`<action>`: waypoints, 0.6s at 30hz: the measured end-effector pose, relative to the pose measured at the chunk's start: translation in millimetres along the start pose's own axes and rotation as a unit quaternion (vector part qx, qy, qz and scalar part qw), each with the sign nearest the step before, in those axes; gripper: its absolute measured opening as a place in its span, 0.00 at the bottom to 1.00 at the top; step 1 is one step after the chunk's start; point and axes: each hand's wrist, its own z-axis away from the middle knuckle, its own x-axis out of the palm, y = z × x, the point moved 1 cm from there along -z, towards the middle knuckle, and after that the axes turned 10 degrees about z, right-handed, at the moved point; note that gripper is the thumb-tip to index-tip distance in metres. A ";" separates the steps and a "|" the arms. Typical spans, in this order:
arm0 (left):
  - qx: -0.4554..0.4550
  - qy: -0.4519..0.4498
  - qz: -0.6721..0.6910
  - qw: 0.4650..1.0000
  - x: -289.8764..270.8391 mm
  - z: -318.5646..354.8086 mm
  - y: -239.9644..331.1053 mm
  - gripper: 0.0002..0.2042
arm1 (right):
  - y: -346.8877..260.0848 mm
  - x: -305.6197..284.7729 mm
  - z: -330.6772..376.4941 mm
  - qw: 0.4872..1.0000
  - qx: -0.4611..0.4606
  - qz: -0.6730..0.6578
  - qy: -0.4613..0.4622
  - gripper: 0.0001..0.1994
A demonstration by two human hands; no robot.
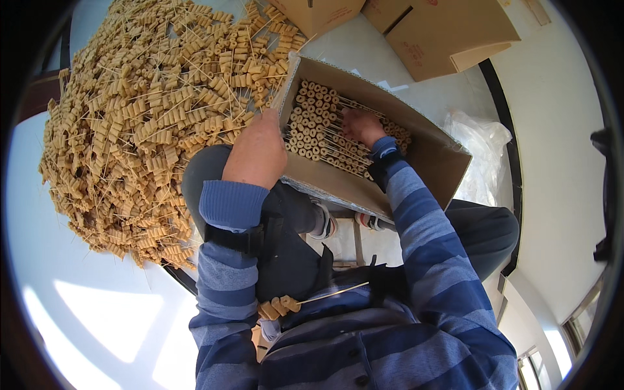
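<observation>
**Reaching into a carton of packed skewers**

My right hand (362,127) is down inside an open cardboard box (406,104), over the thin sticks of the skewers (311,123) packed there. Its fingers are bent and point toward the left end of the box, but their tips are hidden, so I cannot tell whether they pinch a skewer or only press on the sticks. My left hand (257,149) is at the left end of the box, its back turned up and its fingers against the cardboard wall; I cannot tell how far they close around it.

The packed skewers lie side by side. Tan pieces with holes in their ends form a tight block at the left, bare sticks run across the middle, and more pieces show at the right, near my right wrist.

To the left of the box spreads a big, loose heap (143,130) of the same kind of skewers, sticks pointing every way. One single skewer (279,307) lies on my lap by my left forearm, its stick pointing right.

Beyond the box stand more brown cartons (448,36), and a crumpled clear plastic bag (484,156) lies to its right. My shoes (327,222) show just below the box's near side.
</observation>
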 end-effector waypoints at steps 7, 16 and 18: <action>0.084 0.073 0.096 0.989 -53.5 32.5 -17.4 0.20 | -107.2 -64.3 137.0 0.985 -0.022 -0.093 -0.143 0.17; -0.125 0.227 0.216 0.941 -114.5 210.5 -162.6 0.22 | -216.5 -13.1 330.5 0.858 -0.389 0.217 -0.254 0.15; -0.193 0.219 0.274 0.916 -81.0 258.2 -204.6 0.21 | -215.5 0.3 343.8 0.868 -0.379 0.241 -0.214 0.11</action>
